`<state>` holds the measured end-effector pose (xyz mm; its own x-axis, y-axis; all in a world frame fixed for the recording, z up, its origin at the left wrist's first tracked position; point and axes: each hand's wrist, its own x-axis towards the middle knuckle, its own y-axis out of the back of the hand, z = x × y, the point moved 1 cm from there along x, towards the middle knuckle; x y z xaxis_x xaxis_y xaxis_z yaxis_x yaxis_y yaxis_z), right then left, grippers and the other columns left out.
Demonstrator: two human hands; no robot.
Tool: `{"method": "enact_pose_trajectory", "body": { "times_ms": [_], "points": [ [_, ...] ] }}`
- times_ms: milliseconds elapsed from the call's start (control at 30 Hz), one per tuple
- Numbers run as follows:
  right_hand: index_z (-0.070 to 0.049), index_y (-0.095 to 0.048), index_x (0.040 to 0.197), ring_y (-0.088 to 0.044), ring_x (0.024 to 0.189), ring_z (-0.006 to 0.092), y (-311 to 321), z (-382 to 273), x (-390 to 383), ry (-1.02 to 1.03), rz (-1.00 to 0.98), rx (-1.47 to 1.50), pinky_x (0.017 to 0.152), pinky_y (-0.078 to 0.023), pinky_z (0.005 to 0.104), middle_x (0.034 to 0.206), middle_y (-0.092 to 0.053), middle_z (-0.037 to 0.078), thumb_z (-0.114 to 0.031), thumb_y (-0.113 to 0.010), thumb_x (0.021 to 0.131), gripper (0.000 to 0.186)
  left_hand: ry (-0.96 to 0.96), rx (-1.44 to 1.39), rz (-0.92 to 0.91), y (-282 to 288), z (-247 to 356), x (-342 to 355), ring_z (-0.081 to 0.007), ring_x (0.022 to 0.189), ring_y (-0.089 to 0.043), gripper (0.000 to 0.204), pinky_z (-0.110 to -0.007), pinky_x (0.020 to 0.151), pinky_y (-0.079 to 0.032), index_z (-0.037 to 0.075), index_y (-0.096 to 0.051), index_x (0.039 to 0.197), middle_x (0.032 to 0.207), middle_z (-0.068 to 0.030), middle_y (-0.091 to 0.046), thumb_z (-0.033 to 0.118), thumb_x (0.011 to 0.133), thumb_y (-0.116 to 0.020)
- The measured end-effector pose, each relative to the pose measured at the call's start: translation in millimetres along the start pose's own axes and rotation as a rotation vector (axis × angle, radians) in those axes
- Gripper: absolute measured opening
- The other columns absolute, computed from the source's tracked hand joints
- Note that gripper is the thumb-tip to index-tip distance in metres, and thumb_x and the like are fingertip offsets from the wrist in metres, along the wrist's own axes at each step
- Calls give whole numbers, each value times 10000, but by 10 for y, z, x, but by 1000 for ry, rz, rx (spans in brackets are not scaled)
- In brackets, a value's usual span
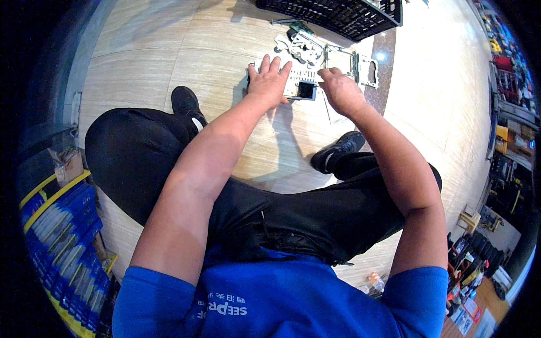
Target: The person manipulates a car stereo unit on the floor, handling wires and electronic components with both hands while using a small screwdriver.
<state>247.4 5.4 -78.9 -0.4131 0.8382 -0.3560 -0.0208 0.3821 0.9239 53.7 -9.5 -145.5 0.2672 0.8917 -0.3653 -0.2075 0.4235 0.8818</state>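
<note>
My left hand (269,84) lies with fingers spread over the left part of a white, slotted device casing (304,75) on the floor. A dark square opening shows at the casing's near side. At its right end my right hand (342,93) is closed, fingers curled with the fingertips against or just beside the casing. What those fingers hold, if anything, is hidden. Right behind the casing lies a pale, irregular plastic mechanism (305,47). A thin rectangular frame (340,60) and a white plate with a cutout (369,71) lie to its right.
A black plastic crate (338,18) stands at the far side, with a small green circuit board (302,26) before it. My shoes (187,105) flank the work spot. Blue packages on a yellow rack (65,225) stand at left; stocked shelves (507,84) line the right.
</note>
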Motion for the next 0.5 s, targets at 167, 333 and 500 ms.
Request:
{"method": "enact_pose_trajectory", "body": {
  "times_ms": [167, 333, 500],
  "points": [
    [-21, -573, 1117, -679, 969, 410, -12, -22, -42, 137, 82, 63, 844, -561, 484, 1126, -617, 250, -22, -491, 918, 215, -2, -2, 10, 4, -1, -14, -363, 1525, -164, 1080, -656, 1173, -219, 226, -247, 1587, 1628, -125, -236, 348, 719, -878],
    [-24, -575, 1133, -671, 996, 408, 34, -39, -5, 11, 2, 7, 868, -554, 481, 1134, -616, 243, -17, -520, 902, 238, 6, 4, 4, 4, 7, -19, -363, 1524, -166, 1082, -657, 1169, -221, 228, -249, 1587, 1626, -122, -240, 346, 716, -880],
    [-22, -571, 1141, -670, 1004, 405, 22, -33, -33, 3, 18, 54, 883, -548, 479, 1128, -621, 240, -4, -533, 890, 254, 2, 0, 3, 16, 8, -13, -359, 1525, -165, 1081, -650, 1175, -217, 228, -247, 1588, 1627, -118, -238, 350, 719, -878]
  ]
}}
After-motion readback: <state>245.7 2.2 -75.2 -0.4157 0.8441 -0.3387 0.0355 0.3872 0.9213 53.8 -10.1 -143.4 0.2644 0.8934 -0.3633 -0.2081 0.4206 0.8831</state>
